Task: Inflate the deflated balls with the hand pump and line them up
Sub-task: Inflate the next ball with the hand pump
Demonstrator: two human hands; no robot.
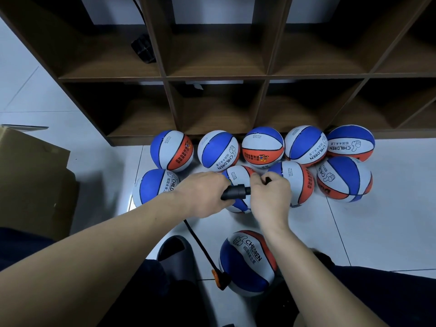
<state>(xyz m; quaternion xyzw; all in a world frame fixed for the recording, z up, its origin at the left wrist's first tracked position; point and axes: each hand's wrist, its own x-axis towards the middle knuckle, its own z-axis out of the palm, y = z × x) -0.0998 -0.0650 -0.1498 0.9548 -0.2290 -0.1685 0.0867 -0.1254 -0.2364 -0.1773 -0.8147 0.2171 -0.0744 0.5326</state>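
Nearest the camera, below both wrists, a red, white and blue ball lies on the tiled floor between the person's knees, with a grey slipper to its left. Whether it is soft or full cannot be told, though its lower edge looks a little flattened.

Above it, the left hand is curled round the black barrel of the hand pump, holding it crosswise. Just to its right, almost touching, the right hand has its fingers bent in, pinching a small black part at the pump's outlet end; the fingers hide what it is, perhaps the nozzle or needle. A black hose with an orange fitting trails down from under the left hand toward the near ball.

Beyond the hands, nine more balls sit in two rough rows against the foot of a brown cubby shelf, one directly behind the pump.

By my reading, this is a set-up step: readying the pump's outlet, not yet pumping. Next would come seating the needle in a valve, probably the near ball's, which calls for finding the valve hole and pushing in straight.
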